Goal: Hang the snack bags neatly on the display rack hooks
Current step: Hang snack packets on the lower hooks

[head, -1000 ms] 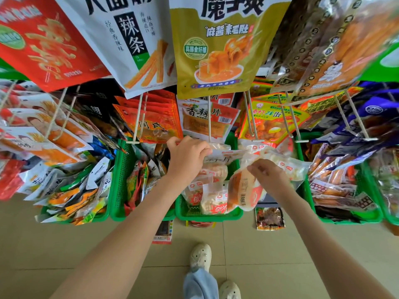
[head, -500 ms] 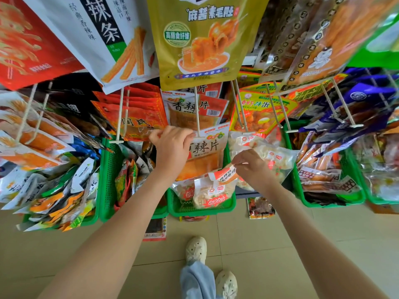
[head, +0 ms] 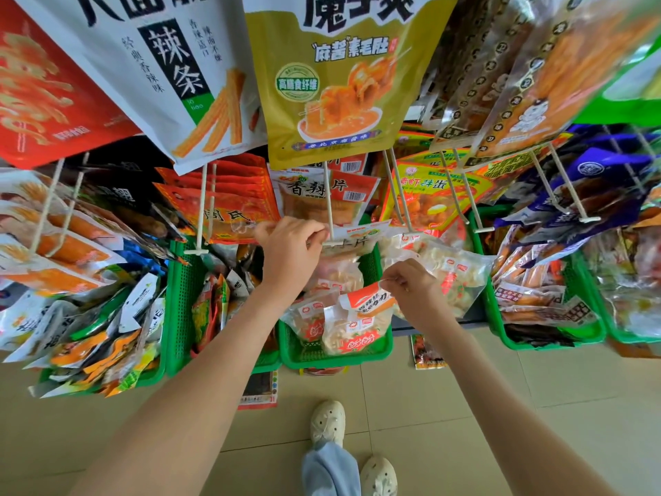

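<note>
Left fingers: the left hand (head: 291,254) is pinching the header of a snack bag (head: 354,242).
Bag position: it is hanging at the tip of the white hook (head: 328,209).
Right fingers: the right hand (head: 413,297) is pinching an orange-topped packet (head: 370,302), thumb against forefinger.
Below: both hands are hovering above a green basket (head: 336,359) of packets.

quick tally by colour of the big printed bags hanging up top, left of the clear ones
Red bag: 1
White bag: 1
Olive-yellow bag: 1
Total: 3
</note>
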Tool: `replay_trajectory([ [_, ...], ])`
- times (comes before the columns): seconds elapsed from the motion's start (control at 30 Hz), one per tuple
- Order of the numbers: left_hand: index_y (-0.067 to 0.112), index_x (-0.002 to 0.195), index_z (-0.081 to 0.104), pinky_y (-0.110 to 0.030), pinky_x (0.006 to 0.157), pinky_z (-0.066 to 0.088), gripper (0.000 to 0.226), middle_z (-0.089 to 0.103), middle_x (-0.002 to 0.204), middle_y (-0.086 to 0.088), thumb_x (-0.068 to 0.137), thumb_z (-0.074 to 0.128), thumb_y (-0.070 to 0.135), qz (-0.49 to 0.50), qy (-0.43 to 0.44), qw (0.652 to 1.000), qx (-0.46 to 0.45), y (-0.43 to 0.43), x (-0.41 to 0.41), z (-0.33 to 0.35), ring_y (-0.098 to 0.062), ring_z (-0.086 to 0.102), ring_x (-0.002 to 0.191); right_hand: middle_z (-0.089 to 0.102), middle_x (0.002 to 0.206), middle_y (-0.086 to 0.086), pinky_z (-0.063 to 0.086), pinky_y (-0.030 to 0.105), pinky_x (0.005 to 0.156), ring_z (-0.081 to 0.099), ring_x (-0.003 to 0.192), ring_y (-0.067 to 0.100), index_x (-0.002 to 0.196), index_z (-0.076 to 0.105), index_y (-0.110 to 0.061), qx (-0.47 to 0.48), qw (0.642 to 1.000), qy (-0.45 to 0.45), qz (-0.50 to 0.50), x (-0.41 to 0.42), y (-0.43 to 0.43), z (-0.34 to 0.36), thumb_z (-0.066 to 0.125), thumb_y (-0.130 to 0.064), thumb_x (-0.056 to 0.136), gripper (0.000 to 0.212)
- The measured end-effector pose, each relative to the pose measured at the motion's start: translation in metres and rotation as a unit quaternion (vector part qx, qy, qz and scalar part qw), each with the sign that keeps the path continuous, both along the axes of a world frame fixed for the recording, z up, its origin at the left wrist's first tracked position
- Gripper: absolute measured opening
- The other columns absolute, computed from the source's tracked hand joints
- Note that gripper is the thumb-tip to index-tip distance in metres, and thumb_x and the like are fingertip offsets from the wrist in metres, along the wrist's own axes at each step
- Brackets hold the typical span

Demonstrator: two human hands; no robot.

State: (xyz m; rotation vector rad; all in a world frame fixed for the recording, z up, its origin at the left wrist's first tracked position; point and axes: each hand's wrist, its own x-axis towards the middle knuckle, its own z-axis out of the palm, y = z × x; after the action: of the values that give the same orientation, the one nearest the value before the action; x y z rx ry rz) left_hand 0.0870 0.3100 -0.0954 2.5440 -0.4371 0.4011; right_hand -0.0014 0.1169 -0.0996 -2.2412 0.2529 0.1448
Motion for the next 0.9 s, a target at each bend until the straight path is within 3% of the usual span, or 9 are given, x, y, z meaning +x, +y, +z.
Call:
replay_trajectory([
  [0.23,0.023,0.069,0.068,-0.029,0.072,0.016,0.013,0.057,0.056,0.009,0.08,0.062,0.026,0.029,0.026,0.999,-0.032,-0.005,0.002,0.0,-0.016,0.056,0.06,0.054,0.081,0.002,0.037,0.008,0.064,0.052,0.072,0.014,0.078,0.063,-0.007,0.013,1.0,0.024,0.011,0.002,0.013,0.002,0.063,-0.004,0.083,0.006],
  [0.33,0.023,0.07,0.07,-0.028,0.071,0.015,0.013,0.06,0.057,0.007,0.08,0.061,0.027,0.037,0.048,0.997,-0.048,-0.005,0.004,0.002,-0.016,0.056,0.061,0.053,0.079,-0.004,0.037,0.004,0.062,0.05,0.069,0.005,0.075,0.061,-0.012,0.019,0.999,0.037,0.015,0.005,0.019,0.006,0.062,-0.006,0.084,0.011],
  [0.47,0.024,0.074,0.071,-0.028,0.075,0.015,0.016,0.065,0.066,0.009,0.087,0.06,0.025,0.038,0.113,0.99,-0.071,-0.004,0.005,0.011,-0.012,0.056,0.071,0.057,0.084,0.0,0.039,0.01,0.062,0.051,0.07,0.006,0.076,0.059,-0.018,0.017,0.998,0.063,0.021,0.009,0.026,0.012,0.06,-0.012,0.087,0.012],
  [0.57,0.023,0.077,0.071,-0.031,0.082,0.021,0.017,0.067,0.072,0.011,0.088,0.059,0.025,0.042,0.18,0.977,-0.104,-0.003,0.008,0.016,-0.008,0.056,0.075,0.059,0.087,0.001,0.04,0.011,0.063,0.051,0.072,0.002,0.079,0.061,-0.016,0.014,0.997,0.068,0.029,0.012,0.03,0.014,0.06,-0.014,0.087,0.009],
  [0.63,0.021,0.081,0.072,-0.032,0.085,0.035,0.015,0.069,0.078,0.01,0.087,0.059,0.026,0.036,0.232,0.96,-0.153,-0.003,0.01,0.018,-0.006,0.059,0.075,0.059,0.086,0.001,0.04,0.012,0.062,0.052,0.071,0.004,0.077,0.061,-0.016,0.009,0.998,0.06,0.03,0.012,0.032,0.015,0.061,-0.012,0.086,0.01],
  [0.67,0.019,0.083,0.072,-0.029,0.081,0.043,0.014,0.069,0.079,0.01,0.087,0.06,0.026,0.034,0.253,0.95,-0.177,-0.003,0.01,0.018,-0.003,0.059,0.072,0.058,0.085,0.001,0.04,0.012,0.062,0.052,0.07,0.005,0.075,0.06,-0.017,0.009,0.998,0.057,0.031,0.012,0.034,0.014,0.062,-0.011,0.085,0.012],
  [0.73,0.017,0.083,0.069,-0.015,0.068,0.043,0.013,0.066,0.076,0.013,0.088,0.06,0.025,0.034,0.27,0.943,-0.189,-0.006,0.008,0.02,0.002,0.054,0.06,0.056,0.082,-0.001,0.04,0.011,0.061,0.051,0.068,0.005,0.074,0.06,-0.014,0.012,0.998,0.06,0.032,0.012,0.037,0.012,0.062,-0.01,0.085,0.011],
  [0.9,0.028,0.072,0.058,-0.038,0.07,0.039,0.02,0.057,0.063,0.017,0.09,0.059,0.019,0.02,0.267,0.944,-0.194,-0.005,0.002,0.01,0.002,0.047,0.05,0.054,0.079,-0.006,0.039,0.011,0.06,0.05,0.067,0.009,0.076,0.062,-0.011,0.024,0.996,0.076,0.032,0.011,0.044,0.008,0.061,-0.01,0.085,0.009],
])
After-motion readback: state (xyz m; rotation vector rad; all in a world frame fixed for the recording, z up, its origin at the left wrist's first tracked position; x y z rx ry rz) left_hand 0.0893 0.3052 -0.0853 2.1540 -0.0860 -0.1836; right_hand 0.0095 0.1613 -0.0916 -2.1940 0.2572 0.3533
